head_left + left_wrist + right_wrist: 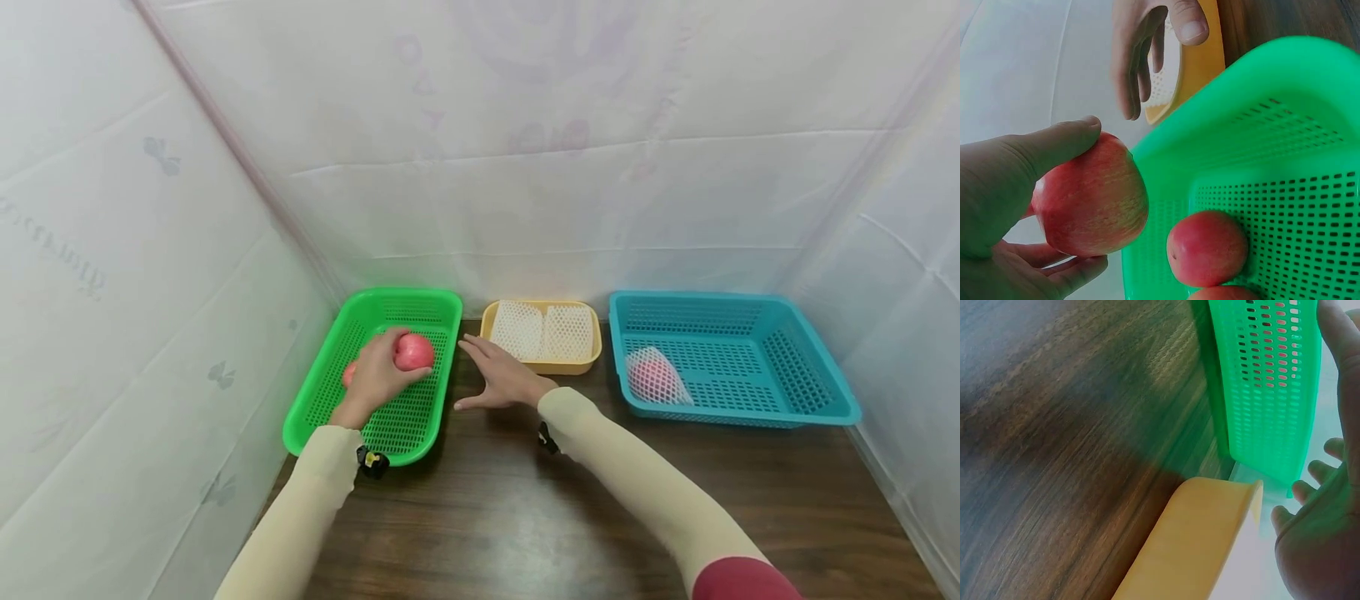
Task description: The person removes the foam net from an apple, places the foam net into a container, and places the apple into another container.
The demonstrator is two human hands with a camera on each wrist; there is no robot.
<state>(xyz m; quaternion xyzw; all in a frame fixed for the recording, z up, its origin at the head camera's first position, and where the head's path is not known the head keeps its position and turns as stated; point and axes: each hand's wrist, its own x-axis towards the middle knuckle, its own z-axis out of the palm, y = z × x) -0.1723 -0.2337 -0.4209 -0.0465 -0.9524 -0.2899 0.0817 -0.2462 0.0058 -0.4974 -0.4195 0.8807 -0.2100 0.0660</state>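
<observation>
My left hand (378, 372) grips a red apple (414, 352) above the green basket (300, 408), thumb on one side and fingers curled round the other. In the left wrist view, two more apples (1207, 248) lie on the basket's perforated floor, one partly cut off by the frame edge. My right hand (504, 375) holds nothing; its fingers are extended and the thumb is spread apart, between the green basket and the yellow tray (558, 367). White foam net sleeves (568, 332) lie in that tray, just beyond the right hand.
A blue basket (817, 354) stands at the right, with one net-wrapped apple (654, 379) in its near left corner. All the containers sit on a dark wooden table (480, 517). Pale plastic sheeting (480, 208) rises behind and on both sides.
</observation>
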